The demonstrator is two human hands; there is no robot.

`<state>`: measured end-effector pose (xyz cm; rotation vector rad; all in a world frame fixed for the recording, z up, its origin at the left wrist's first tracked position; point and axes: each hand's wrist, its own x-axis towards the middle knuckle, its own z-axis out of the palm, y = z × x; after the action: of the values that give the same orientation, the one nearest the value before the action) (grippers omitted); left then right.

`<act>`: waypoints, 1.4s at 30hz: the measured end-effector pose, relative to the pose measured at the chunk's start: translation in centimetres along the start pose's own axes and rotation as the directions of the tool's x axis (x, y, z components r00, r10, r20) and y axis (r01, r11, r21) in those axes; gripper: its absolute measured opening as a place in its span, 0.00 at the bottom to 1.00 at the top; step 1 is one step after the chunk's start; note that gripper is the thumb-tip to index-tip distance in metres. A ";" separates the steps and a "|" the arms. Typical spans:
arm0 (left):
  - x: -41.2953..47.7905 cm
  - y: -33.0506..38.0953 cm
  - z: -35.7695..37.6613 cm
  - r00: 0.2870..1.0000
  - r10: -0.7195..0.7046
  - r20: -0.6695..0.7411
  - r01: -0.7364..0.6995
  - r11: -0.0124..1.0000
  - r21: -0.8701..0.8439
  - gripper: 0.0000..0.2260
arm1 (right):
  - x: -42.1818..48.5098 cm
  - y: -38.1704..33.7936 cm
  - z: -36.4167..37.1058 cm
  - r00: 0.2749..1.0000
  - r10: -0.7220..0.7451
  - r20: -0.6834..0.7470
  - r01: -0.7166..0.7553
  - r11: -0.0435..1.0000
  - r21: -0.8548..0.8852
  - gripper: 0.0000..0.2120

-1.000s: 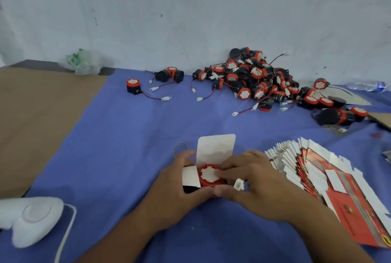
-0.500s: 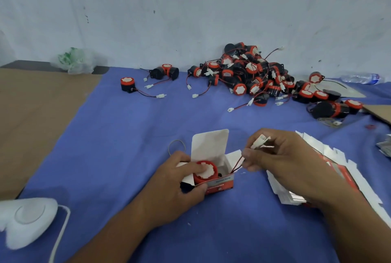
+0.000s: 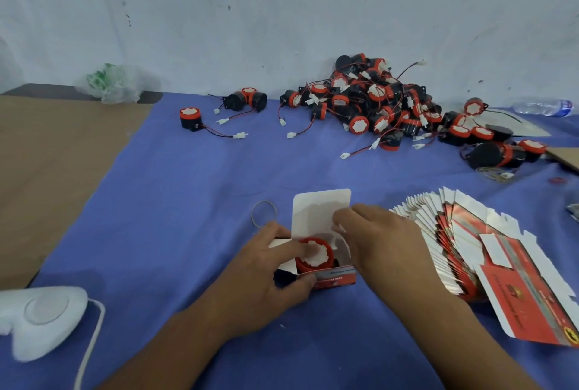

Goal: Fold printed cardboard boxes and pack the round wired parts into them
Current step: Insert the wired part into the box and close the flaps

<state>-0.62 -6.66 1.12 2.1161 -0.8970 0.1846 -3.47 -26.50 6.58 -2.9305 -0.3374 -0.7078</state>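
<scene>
The box stood just below the frame's centre on the cloth, its lid upright and white side forward. The part sat inside, red rim and white sticker facing up, its top proud of the front wall.

The left hand gripped the box from the left, thumb curled against the front wall and fingers lying across the part's top. The right hand hovered over the box's right side with its fingers bunched together. Something small and white showed at their tips, but I could not tell whether they pinched the connector, a side flap or nothing.

The step looked like stowing the lead beside the part before closing. To do it well:

- The left hand should keep the part pressed down and the box square.
- The wire should be coiled into the free corner on the right, below the rim.
- Only then should the side flaps go in and the lid come down, with no wire caught in the fold.

To the right lay the fanned blanks. A band lay just left of the lid, and the pile of unpacked parts sat in the upper right.
</scene>
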 end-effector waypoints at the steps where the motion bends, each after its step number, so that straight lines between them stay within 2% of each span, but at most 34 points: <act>1: 0.0 0.0 0.0 1.000 -0.004 -0.003 0.004 1.000 -0.004 0.18 | -0.2 -0.2 0.1 1.000 -0.007 0.024 0.008 1.000 -0.004 0.16; 4: 0.0 -0.1 0.1 1.000 -0.014 -0.021 0.014 1.000 -0.010 0.17 | -0.9 -0.1 0.5 0.987 -0.122 0.109 0.121 0.993 0.016 0.06; 7: -0.1 0.0 0.1 0.999 -0.015 -0.031 0.015 1.000 -0.018 0.18 | -1.2 0.0 0.8 0.979 -0.082 0.187 0.070 0.995 0.070 0.18; 9: -0.2 0.0 0.0 1.000 -0.002 -0.030 0.002 1.000 -0.007 0.18 | -1.0 0.3 0.9 0.969 -0.018 0.245 -0.013 0.992 0.124 0.16; 12: -0.4 -0.2 -0.1 0.998 0.052 -0.022 -0.052 0.999 0.014 0.19 | -0.8 0.2 1.2 0.975 0.119 0.188 -0.169 0.947 0.274 0.09; 14: -0.2 -0.3 -0.1 0.995 0.095 -0.032 -0.094 0.995 0.022 0.18 | -0.7 0.3 1.3 0.970 0.214 0.112 -0.238 0.925 0.295 0.03; 15: -0.1 -0.3 -0.1 0.993 0.113 -0.039 -0.112 0.993 0.032 0.18 | -0.6 0.2 1.2 0.970 0.220 0.100 -0.240 0.932 0.273 0.02; 19: 0.3 -0.2 0.1 0.987 0.147 -0.070 -0.145 0.989 0.031 0.17 | -0.2 0.1 1.5 0.975 0.159 0.157 -0.187 0.966 0.178 0.10; 23: 0.5 0.1 0.2 0.985 0.125 -0.120 -0.123 0.992 0.018 0.17 | -0.6 0.0 1.4 0.971 0.138 0.195 -0.185 0.950 0.251 0.12; 27: 0.4 0.0 0.4 0.987 0.112 -0.116 -0.107 0.993 0.043 0.18 | -1.1 -0.5 1.7 0.964 0.154 0.217 -0.199 0.958 0.205 0.14; 29: 0.4 -0.1 0.4 0.988 0.112 -0.106 -0.107 0.993 0.051 0.18 | -1.2 -0.5 1.8 0.964 0.191 0.183 -0.228 0.951 0.209 0.12; 32: 0.4 -0.5 0.4 0.987 0.119 -0.107 -0.113 0.992 0.061 0.17 | -0.9 -0.1 1.6 0.954 0.290 0.072 -0.297 0.900 0.319 0.04; 34: 0.3 -0.6 0.5 0.988 0.109 -0.113 -0.103 0.993 0.058 0.17 | -0.8 0.2 1.6 0.948 0.307 0.078 -0.315 0.882 0.351 0.03; 37: 0.4 -0.6 0.5 0.987 0.114 -0.116 -0.107 0.992 0.067 0.17 | -1.0 0.5 1.7 0.959 0.241 0.148 -0.275 0.919 0.283 0.07; 39: 0.4 -0.7 0.5 0.983 0.128 -0.132 -0.118 0.990 0.076 0.18 | -1.2 0.9 1.9 0.957 0.213 0.195 -0.255 0.940 0.226 0.14; 42: 0.3 -0.7 0.7 0.969 0.087 -0.232 -0.078 0.996 0.048 0.25 | -1.4 1.4 1.8 0.924 0.221 0.314 -0.319 0.895 0.310 0.20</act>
<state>-0.02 -7.05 0.33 2.0418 -0.8461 0.4883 -3.59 -27.86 4.24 -2.6423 -0.0584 -0.1784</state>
